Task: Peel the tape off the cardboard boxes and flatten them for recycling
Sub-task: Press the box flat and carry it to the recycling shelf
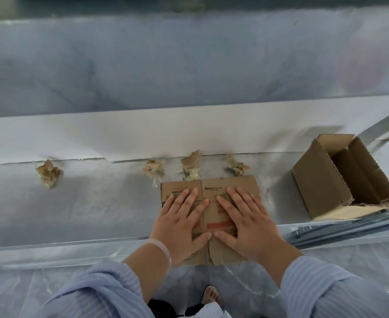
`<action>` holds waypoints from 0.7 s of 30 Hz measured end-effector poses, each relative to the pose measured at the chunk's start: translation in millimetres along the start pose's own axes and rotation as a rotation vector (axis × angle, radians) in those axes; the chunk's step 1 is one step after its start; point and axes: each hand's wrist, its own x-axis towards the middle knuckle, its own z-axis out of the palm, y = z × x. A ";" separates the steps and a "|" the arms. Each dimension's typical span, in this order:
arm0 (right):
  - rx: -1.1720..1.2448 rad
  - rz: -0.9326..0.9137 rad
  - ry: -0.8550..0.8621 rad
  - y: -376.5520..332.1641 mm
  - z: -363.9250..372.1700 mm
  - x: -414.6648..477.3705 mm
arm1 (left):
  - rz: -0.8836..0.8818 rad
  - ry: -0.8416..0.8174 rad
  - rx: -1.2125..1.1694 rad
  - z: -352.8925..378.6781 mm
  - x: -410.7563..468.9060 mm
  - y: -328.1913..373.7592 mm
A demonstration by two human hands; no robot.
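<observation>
A flattened brown cardboard box (pixel 230 183) with a barcode and red print lies on the grey metal table (pixel 85 207), overhanging the front edge. My left hand (pixel 179 222) and my right hand (pixel 246 222) press flat on it side by side, fingers straight and spread. A second cardboard box (pixel 319 180) stands open and unflattened at the right end of the table, tipped on its side. Several crumpled wads of peeled tape lie along the back: one at the left (pixel 49 173), others behind the flat box (pixel 153 168), (pixel 190 165), (pixel 235 167).
A white sheet (pixel 120 136) leans along the back of the table under a grey wall. A metal bar (pixel 376 129) slants down at the far right. My foot (pixel 210 294) shows on the marbled floor below the table edge.
</observation>
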 end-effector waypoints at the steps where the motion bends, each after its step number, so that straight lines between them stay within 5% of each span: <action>1: 0.001 -0.002 0.000 1.5 -0.6 -0.8 | -0.004 0.006 0.005 0.5 -0.1 -0.3; 21: -0.057 -0.093 -0.035 35.3 -1.6 -6.1 | 0.071 -0.012 0.060 -0.1 -4.9 -24.1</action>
